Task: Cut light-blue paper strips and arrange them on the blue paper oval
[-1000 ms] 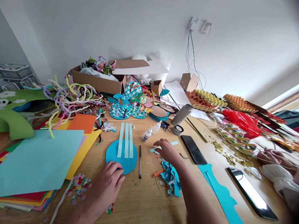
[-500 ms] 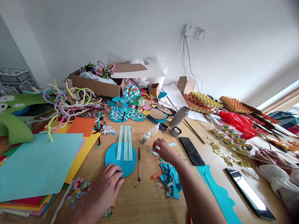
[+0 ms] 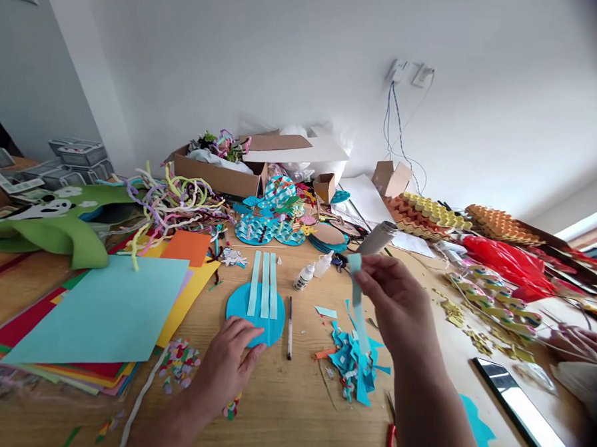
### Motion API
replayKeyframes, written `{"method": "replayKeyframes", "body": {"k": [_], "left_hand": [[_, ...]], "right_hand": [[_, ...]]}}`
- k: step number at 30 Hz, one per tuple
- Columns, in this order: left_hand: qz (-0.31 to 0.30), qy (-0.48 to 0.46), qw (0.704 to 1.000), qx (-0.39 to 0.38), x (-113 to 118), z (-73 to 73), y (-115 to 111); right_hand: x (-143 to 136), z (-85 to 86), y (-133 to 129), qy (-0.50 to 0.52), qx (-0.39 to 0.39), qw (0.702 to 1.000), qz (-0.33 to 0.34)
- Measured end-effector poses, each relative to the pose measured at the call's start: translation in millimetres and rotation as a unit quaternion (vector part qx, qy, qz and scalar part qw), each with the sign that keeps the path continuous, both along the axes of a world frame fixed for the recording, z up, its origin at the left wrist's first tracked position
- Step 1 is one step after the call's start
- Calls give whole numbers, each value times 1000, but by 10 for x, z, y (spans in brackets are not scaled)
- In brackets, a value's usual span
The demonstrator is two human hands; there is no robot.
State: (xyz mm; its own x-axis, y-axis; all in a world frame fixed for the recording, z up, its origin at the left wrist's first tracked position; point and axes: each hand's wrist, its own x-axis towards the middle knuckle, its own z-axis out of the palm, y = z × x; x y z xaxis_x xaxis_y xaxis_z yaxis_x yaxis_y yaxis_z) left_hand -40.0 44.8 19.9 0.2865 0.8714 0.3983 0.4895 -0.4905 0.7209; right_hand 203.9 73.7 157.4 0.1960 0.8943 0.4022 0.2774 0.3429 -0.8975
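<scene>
My right hand (image 3: 392, 298) pinches the top of a pale blue paper strip (image 3: 357, 306), which hangs over a heap of blue paper scraps (image 3: 354, 363). My left hand (image 3: 234, 353) rests at the lower edge of a round blue disc (image 3: 235, 307), its thumb apart from the other fingers. Three pale strips (image 3: 265, 295) lie side by side across the disc and stick out past its far edge. A slim dark pen (image 3: 289, 328) lies just right of the disc. Behind it are a small white glue bottle (image 3: 304, 278) and a second white bottle (image 3: 322, 264).
Stacked coloured sheets (image 3: 103, 313) and tangled pipe cleaners (image 3: 174, 197) occupy the left. Red-handled scissors (image 3: 391, 442) lie beside my right forearm. A grey flask (image 3: 378, 238) stands behind my right hand. On the right are a phone (image 3: 519, 408) and another person's hand (image 3: 580, 345).
My right hand has risen from the tabletop, lifting a pale strip. My left hand stays at the disc's edge. The view has turned a little left.
</scene>
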Motion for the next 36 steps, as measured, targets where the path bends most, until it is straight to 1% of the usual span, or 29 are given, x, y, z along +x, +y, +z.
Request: {"method": "replayKeyframes", "body": {"k": [2, 3, 5, 7, 9, 11, 12, 13, 14, 15, 17, 18, 19, 20, 21, 22, 23, 25, 27, 29, 32, 36], "left_hand": [[-8, -71, 995, -68, -15, 61, 0], [-16, -115, 987, -109, -31, 90, 3], [-40, -217, 959, -175, -73, 136, 12], [-65, -308, 926, -210, -116, 160, 25], [-65, -347, 906, -235, -140, 169, 35], [-42, -343, 901, -260, -140, 174, 42], [-30, -340, 901, -269, -134, 177, 45], [-20, -342, 899, -274, -126, 179, 50], [-12, -353, 895, -273, -120, 181, 57], [-3, -370, 890, -269, -117, 180, 68], [25, -409, 876, -254, -123, 172, 98], [44, -428, 869, -245, -131, 166, 115], [61, -444, 862, -236, -141, 159, 130], [76, -457, 857, -227, -152, 154, 143], [85, -466, 853, -219, -161, 153, 151], [87, -471, 852, -213, -167, 155, 154], [83, -472, 852, -211, -170, 161, 152], [63, -467, 855, -216, -163, 181, 137], [44, -451, 863, -225, -147, 202, 118], [44, -433, 870, -230, -133, 209, 110], [72, -419, 873, -237, -135, 179, 126], [108, -432, 862, -241, -164, 117, 164]], "right_hand": [[-221, 97, -16, -10, -26, 996, 90], [-327, 127, -10, -33, -40, 989, 139], [-534, 152, 18, -129, -68, 961, 233], [-742, 126, 53, -256, -87, 912, 308], [-942, 61, 90, -373, -81, 851, 361], [-1102, -14, 127, -467, -56, 801, 370], [-1159, -44, 144, -495, -46, 788, 362], [-1197, -66, 156, -510, -36, 786, 347], [-1216, -79, 162, -511, -26, 796, 324], [-1218, -86, 162, -499, -13, 816, 293], [-1185, -96, 142, -445, 18, 869, 216], [-1157, -109, 126, -414, 20, 892, 179], [-1127, -133, 111, -385, 0, 909, 158], [-1101, -171, 101, -361, -39, 918, 158], [-1081, -222, 99, -337, -93, 920, 177], [-1070, -286, 108, -309, -149, 915, 213], [-1069, -357, 130, -269, -189, 910, 251], [-1097, -505, 209, -139, -228, 914, 304], [-1153, -628, 320, 1, -249, 921, 298], [-1220, -706, 440, 72, -258, 924, 275], [-1313, -742, 599, 105, -260, 923, 264], [-1408, -717, 724, 128, -279, 911, 277]]}}
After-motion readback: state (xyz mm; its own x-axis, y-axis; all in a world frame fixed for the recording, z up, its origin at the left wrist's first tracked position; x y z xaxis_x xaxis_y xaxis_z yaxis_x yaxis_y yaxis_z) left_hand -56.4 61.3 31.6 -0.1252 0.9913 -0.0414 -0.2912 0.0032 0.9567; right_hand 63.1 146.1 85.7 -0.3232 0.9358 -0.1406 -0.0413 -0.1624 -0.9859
